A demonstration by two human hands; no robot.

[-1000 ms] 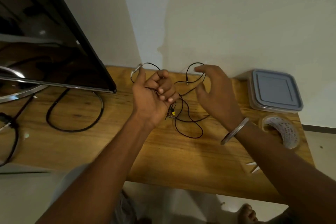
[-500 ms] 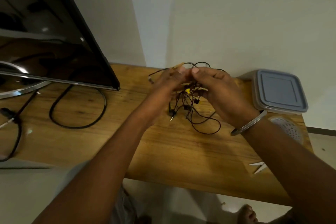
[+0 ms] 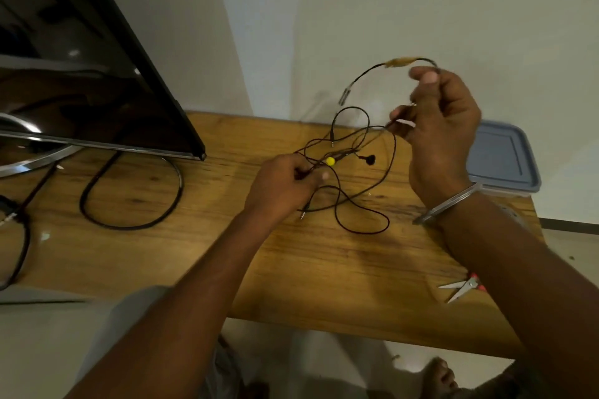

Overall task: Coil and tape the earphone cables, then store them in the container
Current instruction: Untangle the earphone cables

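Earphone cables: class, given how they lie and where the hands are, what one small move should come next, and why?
Probably lift the right hand a little higher to draw its strand out of the tangle, while the left hand grips the rest. The earphone cables lie in crossed loops on the table, so none can be coiled cleanly yet.

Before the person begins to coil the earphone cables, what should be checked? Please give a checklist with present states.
1. Left hand grips the earphone cables: ok.
2. Right hand holds one strand lifted: ok.
3. Cables untangled: not ok, loops cross on the wooden table.
4. Container open: not ok, lid on.
5. Scissors at hand: ok, near the table's front edge.
6. Yellowish wrap on the lifted strand secure: cannot tell, blurred.
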